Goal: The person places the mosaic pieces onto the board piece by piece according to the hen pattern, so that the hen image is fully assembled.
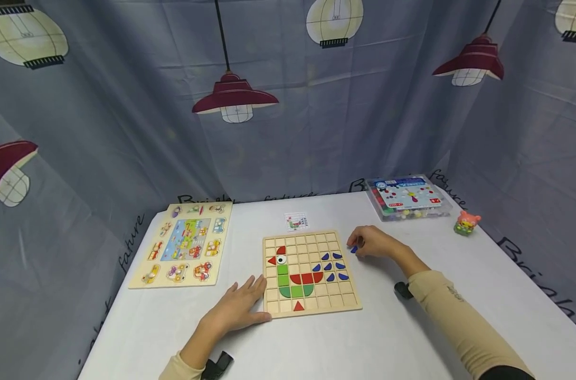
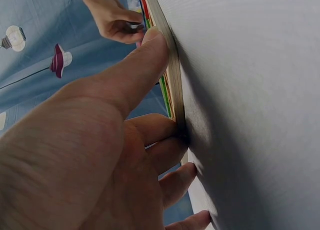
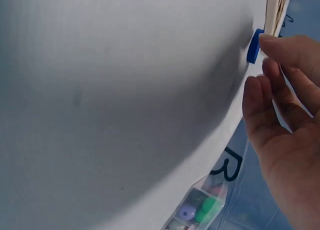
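A wooden grid board (image 1: 326,303) bears a bird figure in red and green tiles, with a white eye tile (image 1: 281,259) and several blue curved tiles (image 1: 330,276) at its right. My right hand (image 1: 375,241) pinches a blue curved tile (image 3: 255,46) just off the board's upper right edge, low over the table. At the board's lower left corner rests my left hand (image 1: 240,306), fingers spread. Its thumb (image 2: 150,52) touches the board's edge in the left wrist view. A red triangle tile (image 1: 299,306) lies in the bottom row.
Behind the board lies a small picture card (image 1: 296,221) with a similar bird. A wooden picture puzzle board (image 1: 173,282) is at the left. At the back right sit a clear plastic case (image 1: 411,198) of coloured pieces and a small pink-and-green figurine (image 1: 466,223). A grey printed curtain (image 1: 288,153) encloses the table.
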`<action>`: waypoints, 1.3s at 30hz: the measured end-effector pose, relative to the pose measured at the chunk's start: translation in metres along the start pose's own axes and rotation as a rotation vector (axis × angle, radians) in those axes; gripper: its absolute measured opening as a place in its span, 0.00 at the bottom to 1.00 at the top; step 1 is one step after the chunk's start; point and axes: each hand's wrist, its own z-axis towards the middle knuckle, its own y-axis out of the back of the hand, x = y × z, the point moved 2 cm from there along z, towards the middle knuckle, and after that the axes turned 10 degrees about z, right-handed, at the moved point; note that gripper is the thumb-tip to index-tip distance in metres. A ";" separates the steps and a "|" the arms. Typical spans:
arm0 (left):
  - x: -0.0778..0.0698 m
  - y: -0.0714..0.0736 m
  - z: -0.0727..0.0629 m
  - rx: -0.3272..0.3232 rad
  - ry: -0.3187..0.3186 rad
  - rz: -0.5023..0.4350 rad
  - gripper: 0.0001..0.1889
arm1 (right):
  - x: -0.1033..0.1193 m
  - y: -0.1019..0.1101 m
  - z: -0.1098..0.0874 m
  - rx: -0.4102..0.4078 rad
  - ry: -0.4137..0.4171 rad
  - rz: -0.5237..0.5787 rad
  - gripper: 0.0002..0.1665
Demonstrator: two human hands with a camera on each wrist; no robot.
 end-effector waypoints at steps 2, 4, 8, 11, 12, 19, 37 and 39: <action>-0.001 0.000 0.000 -0.002 0.000 0.007 0.46 | -0.003 0.001 0.002 0.001 -0.021 0.007 0.15; -0.001 0.001 0.000 -0.006 0.001 0.017 0.46 | -0.004 0.001 0.004 0.010 -0.033 0.007 0.15; -0.001 0.001 0.000 -0.001 0.009 0.018 0.46 | -0.007 0.000 0.007 0.042 -0.045 0.008 0.14; -0.001 0.001 0.000 -0.001 0.010 0.016 0.46 | -0.009 0.000 0.009 0.060 -0.049 0.009 0.13; -0.001 0.000 0.000 -0.002 0.009 0.016 0.46 | -0.009 0.000 0.009 0.061 -0.051 0.010 0.12; -0.002 0.000 -0.001 -0.003 0.005 0.020 0.45 | -0.012 -0.001 0.009 0.075 -0.083 0.024 0.09; -0.003 0.002 -0.001 -0.003 0.010 0.021 0.45 | -0.011 0.002 0.003 0.080 -0.065 0.028 0.09; -0.003 0.002 -0.001 -0.001 0.010 0.019 0.45 | -0.012 0.002 0.002 0.078 -0.057 0.039 0.09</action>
